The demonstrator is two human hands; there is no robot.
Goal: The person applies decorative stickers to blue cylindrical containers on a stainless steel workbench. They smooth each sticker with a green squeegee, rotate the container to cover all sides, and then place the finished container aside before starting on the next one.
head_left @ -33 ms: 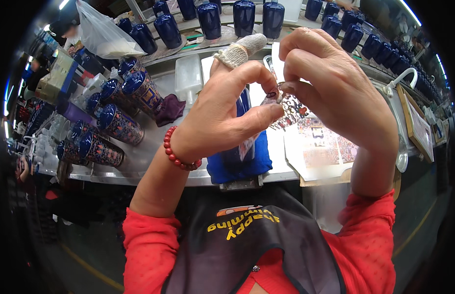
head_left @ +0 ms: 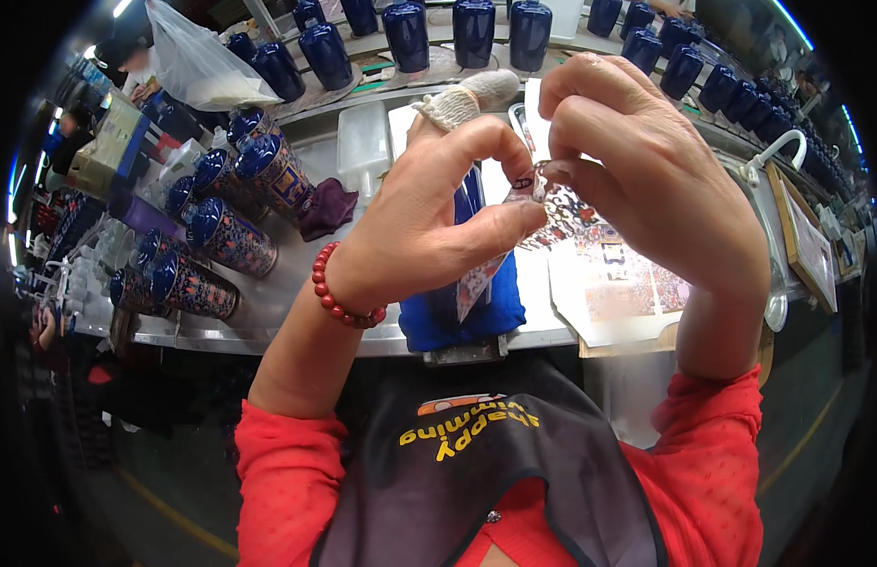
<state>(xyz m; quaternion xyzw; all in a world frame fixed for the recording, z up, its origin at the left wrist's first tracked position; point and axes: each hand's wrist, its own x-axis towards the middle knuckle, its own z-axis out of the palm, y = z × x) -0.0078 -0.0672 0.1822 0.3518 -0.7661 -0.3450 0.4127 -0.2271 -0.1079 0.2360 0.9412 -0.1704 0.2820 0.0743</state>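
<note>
A thin patterned decal sheet [head_left: 566,219] is stretched between my hands, above the work table. My left hand [head_left: 424,222] pinches it between thumb and forefinger; a pointed end [head_left: 476,286] hangs under that palm. One finger of this hand wears a white knitted finger cover [head_left: 457,106]. Close by on the right, my right hand [head_left: 646,161] is closed, thumb and forefinger pinching the sheet's edge. Below my left hand, a dark blue bottle [head_left: 469,194], mostly hidden, lies on a blue cloth [head_left: 505,302].
Several decorated blue jars [head_left: 232,236] stand at the left beside a purple cloth [head_left: 327,210]. Printed decal sheets [head_left: 627,283] lie on a board at the right. Plain blue bottles [head_left: 405,38] line the far conveyor. A clear plastic tray [head_left: 363,142] sits behind my left hand.
The sheet's pointed end now hangs lower and shows more below my left hand. My fingers have barely shifted. The bottles on the far conveyor have moved slightly right.
</note>
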